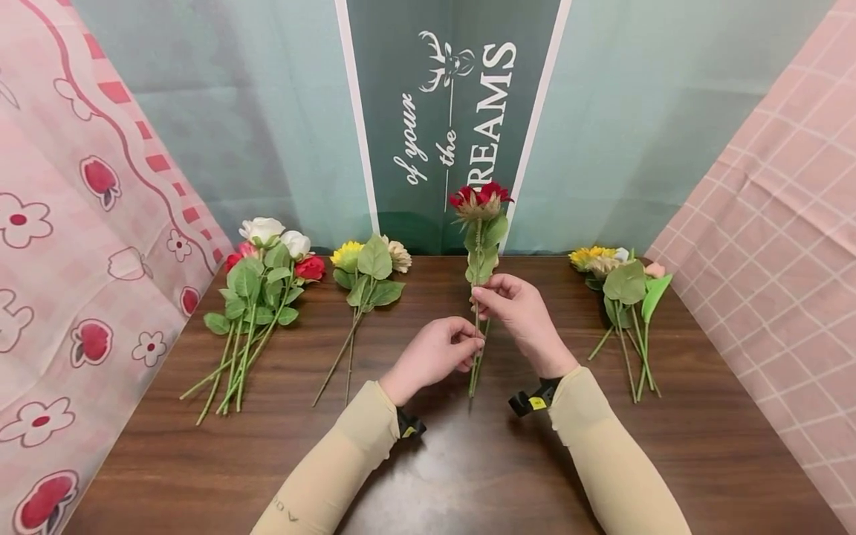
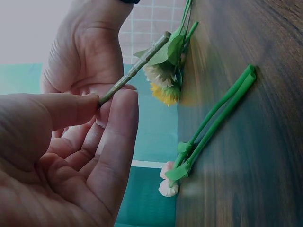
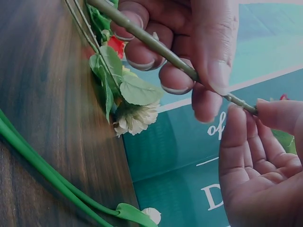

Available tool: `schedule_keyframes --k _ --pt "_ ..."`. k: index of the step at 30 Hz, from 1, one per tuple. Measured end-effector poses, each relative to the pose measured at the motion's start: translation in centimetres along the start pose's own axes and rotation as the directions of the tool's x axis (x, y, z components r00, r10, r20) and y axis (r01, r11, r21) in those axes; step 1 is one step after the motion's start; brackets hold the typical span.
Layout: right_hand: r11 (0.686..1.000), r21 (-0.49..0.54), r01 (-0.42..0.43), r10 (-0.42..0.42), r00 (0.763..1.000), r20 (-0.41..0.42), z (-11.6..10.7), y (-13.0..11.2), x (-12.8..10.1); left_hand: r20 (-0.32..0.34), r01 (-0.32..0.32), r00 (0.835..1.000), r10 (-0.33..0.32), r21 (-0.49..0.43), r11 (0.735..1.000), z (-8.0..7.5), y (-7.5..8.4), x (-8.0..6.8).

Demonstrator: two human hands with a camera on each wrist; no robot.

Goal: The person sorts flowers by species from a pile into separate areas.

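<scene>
A red artificial flower [image 1: 480, 202] with green leaves stands upright above the table, seen from behind its head. My left hand [image 1: 438, 353] pinches the lower part of its stem [image 2: 135, 68] between thumb and fingers. Higher up, my right hand [image 1: 520, 316] pinches the same stem just below the leaves. In the right wrist view the two hands are close together, the right hand [image 3: 265, 175] beside the left hand's fingertips [image 3: 219, 78]. Beyond them, green-stemmed flowers [image 2: 208, 127] with small white and pink heads lie on the table, mostly hidden in the head view.
White and red roses [image 1: 264, 282] lie at the left. Next to them are a yellow flower [image 1: 348, 256] and a beige flower [image 1: 397, 256]. A mixed bunch [image 1: 625, 286] lies at the right. Cloth curtains enclose the brown table [image 1: 441, 475] at the back and sides.
</scene>
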State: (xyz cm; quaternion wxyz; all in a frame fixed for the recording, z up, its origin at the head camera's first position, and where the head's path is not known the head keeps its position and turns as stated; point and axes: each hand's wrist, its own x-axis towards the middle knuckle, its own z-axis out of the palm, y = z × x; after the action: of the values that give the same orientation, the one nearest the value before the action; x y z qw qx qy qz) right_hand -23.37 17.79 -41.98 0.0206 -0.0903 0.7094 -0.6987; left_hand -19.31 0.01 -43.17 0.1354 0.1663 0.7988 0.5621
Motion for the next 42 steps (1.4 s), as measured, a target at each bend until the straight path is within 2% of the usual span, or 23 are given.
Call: schedule_keyframes --k 4,13,19,22,26,30,33,34,38,42 --pt "1.0 0.017 -0.008 0.008 1.0 0.014 0.0 0.0 0.1 -0.013 0.009 1.0 -0.009 0.001 1.0 -0.3 0.0 0.0" --pt "0.999 0.042 -0.016 0.017 1.0 -0.018 0.3 0.4 0.2 -0.077 0.021 0.997 -0.021 -0.01 1.0 -0.8 -0.6 0.3" --pt "0.999 0.03 -0.016 0.016 1.0 -0.003 0.8 0.6 0.5 -0.067 0.014 0.998 -0.012 0.036 0.999 -1.7 -0.7 0.5" --pt "1.0 -0.027 0.005 -0.004 0.999 0.032 1.1 0.8 0.4 -0.081 0.024 0.996 -0.02 0.047 0.999 -3.0 -1.3 0.1" --pt "0.985 -0.162 0.058 -0.044 0.995 0.091 1.7 1.0 0.1 -0.144 0.075 0.987 -0.066 0.056 0.996 -6.1 -2.6 -1.5" --pt "0.928 -0.351 0.127 -0.089 0.988 0.124 2.4 0.9 -0.5 -0.244 0.153 0.96 -0.135 0.057 0.987 -9.6 -4.0 -3.3" --pt "0.885 -0.437 0.16 -0.1 0.983 0.156 3.0 0.9 -0.9 -0.294 0.209 0.938 -0.183 0.059 0.976 -11.5 -4.9 -4.1" --pt "0.879 -0.448 0.163 -0.097 0.981 0.166 3.2 0.9 -1.0 -0.296 0.227 0.934 -0.202 0.052 0.972 -11.9 -5.1 -4.2" --pt "0.87 -0.469 0.15 -0.065 0.979 0.194 3.7 1.2 -1.4 -0.238 0.281 0.935 -0.262 0.05 0.958 -12.5 -6.2 -4.1" --pt "0.865 -0.479 0.147 -0.051 0.977 0.208 4.1 1.5 -1.5 -0.229 0.327 0.928 -0.293 0.128 0.936 -12.6 -6.9 -4.1"
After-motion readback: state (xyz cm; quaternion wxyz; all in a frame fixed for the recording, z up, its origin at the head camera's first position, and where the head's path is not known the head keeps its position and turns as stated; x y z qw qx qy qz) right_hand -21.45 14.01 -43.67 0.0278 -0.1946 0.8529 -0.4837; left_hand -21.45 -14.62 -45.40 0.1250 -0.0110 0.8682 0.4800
